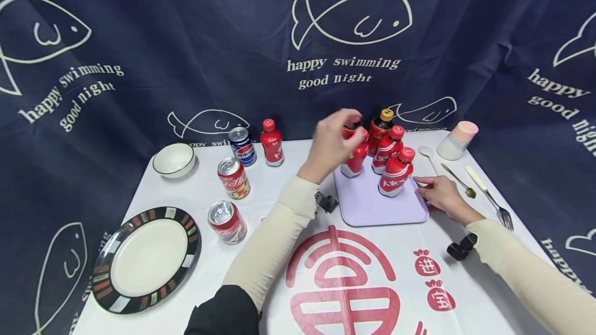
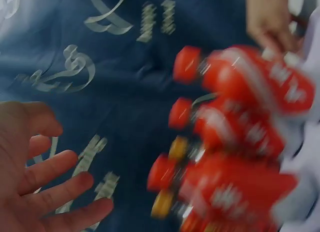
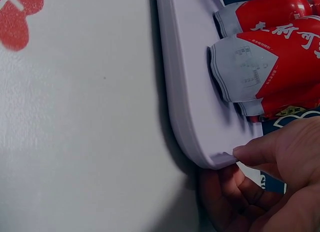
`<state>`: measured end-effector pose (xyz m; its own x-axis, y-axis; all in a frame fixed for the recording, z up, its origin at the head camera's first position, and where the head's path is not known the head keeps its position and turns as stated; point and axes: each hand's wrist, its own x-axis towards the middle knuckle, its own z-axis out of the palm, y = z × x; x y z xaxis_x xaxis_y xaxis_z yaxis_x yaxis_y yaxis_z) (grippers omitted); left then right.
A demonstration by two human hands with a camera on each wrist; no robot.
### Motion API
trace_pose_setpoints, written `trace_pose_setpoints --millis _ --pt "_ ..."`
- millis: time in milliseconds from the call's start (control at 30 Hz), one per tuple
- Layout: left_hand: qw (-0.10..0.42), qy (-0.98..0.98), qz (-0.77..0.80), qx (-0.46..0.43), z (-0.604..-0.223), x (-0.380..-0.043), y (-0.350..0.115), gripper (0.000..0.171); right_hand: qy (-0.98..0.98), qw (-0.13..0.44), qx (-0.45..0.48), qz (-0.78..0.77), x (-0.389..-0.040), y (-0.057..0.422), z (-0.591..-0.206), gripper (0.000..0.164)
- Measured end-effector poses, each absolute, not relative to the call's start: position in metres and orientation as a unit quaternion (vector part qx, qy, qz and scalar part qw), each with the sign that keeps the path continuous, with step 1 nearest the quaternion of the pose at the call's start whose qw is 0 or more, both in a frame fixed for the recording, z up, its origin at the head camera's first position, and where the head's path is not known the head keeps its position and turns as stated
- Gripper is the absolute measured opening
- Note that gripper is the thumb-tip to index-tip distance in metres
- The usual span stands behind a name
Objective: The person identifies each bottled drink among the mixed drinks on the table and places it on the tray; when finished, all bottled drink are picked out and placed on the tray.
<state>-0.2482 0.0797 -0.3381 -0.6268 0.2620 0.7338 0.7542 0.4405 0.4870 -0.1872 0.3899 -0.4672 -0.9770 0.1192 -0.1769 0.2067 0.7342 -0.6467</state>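
My left hand (image 1: 331, 141) is raised by the left red bottle (image 1: 354, 163) on a lilac tray (image 1: 372, 212). In the left wrist view its fingers (image 2: 65, 197) are spread and hold nothing, apart from the blurred bottles. My right hand (image 1: 441, 194) grips the tray's right edge; in the right wrist view the thumb lies on the rim and the other fingers are curled beneath. Several bottles stand on the tray: a front red one (image 1: 396, 172), another red-capped one (image 1: 387, 150) behind it, and a dark, yellow-capped bottle (image 1: 380, 131) at the back.
Left of the tray stand a red bottle (image 1: 272, 143), a blue can (image 1: 242, 147) and two red cans (image 1: 234, 179). A white bowl (image 1: 174, 161) and dark-rimmed plate (image 1: 148, 252) lie far left. Right are a cup (image 1: 457, 141), a spoon (image 1: 427, 153) and a fork (image 1: 489, 196).
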Motion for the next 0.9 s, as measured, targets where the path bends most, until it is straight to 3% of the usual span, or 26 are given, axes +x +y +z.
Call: trace_pose_setpoints --millis 267,433,633,900 --pt "0.418 -0.786 -0.431 -0.149 -0.353 -0.268 0.011 0.02 0.931 0.066 0.088 -0.347 -0.189 0.391 -0.467 0.044" --pt "0.453 -0.782 -0.422 -0.069 -0.38 -0.27 -0.012 0.023 0.929 0.07 0.091 -0.351 -0.19 0.39 -0.468 0.044" --pt "0.446 -0.793 -0.415 -0.008 -0.409 -0.275 -0.024 0.041 0.929 0.074 0.093 -0.351 -0.19 0.39 -0.466 0.044" --pt "0.37 -0.831 -0.414 0.029 -0.424 -0.281 -0.026 0.062 0.927 0.08 0.09 -0.356 -0.189 0.389 -0.464 0.044"
